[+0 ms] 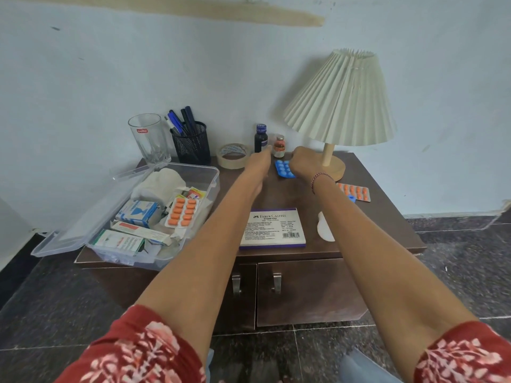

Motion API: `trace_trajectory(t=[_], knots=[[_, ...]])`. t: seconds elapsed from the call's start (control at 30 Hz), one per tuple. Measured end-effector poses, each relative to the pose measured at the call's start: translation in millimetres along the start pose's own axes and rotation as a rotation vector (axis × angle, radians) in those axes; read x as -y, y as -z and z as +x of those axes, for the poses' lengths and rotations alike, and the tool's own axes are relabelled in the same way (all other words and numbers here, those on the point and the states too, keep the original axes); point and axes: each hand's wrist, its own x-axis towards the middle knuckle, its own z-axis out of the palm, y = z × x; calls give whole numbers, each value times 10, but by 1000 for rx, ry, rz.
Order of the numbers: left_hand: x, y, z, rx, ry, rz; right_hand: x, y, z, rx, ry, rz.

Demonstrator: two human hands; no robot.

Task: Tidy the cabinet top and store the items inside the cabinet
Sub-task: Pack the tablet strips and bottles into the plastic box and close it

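My left hand (261, 158) stretched, grip apart, beside upright bottle (260, 139); right hand (302, 161) curled over blue strip (283, 168), long axis front-to-back on counter (276, 194); clamped or not, can't tell.

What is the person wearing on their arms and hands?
Short red sleeves printed with pale pink and white flowers: a left sleeve and a right sleeve. A thin red-and-white thread bracelet circles the right wrist. The left hand and right hand wear no gloves.
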Motion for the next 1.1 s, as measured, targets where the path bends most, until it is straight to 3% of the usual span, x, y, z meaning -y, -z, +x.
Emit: trace_trajectory(t=[0.13,0.33,0.63,1.1], knots=[[-91,-88,49,57,50,-76,-67,-56,82,9,-7,-49],[-2,-94,145,102,22,65,-79,-91,84,-11,-16,-46],[79,11,225,-27,-57,373,-64,-165,46,-64,43,-87],[34,209,48,-98,-63,291,23,-19,-83,-40,18,215]])
